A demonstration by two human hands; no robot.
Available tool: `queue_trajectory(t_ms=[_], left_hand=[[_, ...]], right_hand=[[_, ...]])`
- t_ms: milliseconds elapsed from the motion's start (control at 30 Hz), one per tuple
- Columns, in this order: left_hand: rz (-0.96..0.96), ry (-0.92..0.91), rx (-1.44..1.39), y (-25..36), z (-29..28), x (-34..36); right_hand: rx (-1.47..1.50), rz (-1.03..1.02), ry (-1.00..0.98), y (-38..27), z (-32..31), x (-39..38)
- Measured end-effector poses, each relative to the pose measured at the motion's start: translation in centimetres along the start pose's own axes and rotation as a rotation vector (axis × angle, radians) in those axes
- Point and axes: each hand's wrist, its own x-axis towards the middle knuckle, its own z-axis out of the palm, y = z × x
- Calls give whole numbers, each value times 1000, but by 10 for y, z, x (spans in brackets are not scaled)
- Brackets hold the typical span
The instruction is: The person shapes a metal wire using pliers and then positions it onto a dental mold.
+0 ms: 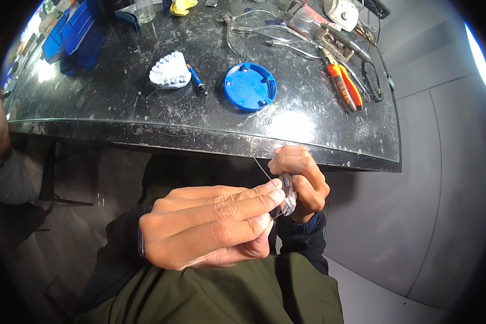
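My left hand [210,227] is closed, its fingers stretched forward and pressed together at the tips around a thin metal wire [263,170]. One end of the wire sticks out past the fingertips toward the bench edge. My right hand [303,181] wraps round a pair of metal pliers [289,201], whose shiny head meets the wire beside my left fingertips. Most of the pliers' handles are hidden in my palm. Both hands are over my lap, just in front of the bench. Beyond them a white plaster dental model [169,71] rests on the bench.
The dark, scuffed bench [146,116] carries a round blue lid [249,87], a blue pen [197,81], orange-handled pliers [344,86], several metal pliers [229,33] and a handpiece [351,43]. Blue bins [70,32] stand far left. Another person's arm [2,129] shows at the left edge.
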Motion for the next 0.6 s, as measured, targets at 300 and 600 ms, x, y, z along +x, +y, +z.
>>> queue_trajectory(t_ms=[300,600], left_hand=[[-93,-150,-162,-8,-1,8],[-176,-122,-195,-12,-5,15]], right_hand=[[84,11,37,5,0,-7],[214,-86,33,18,0,-11]])
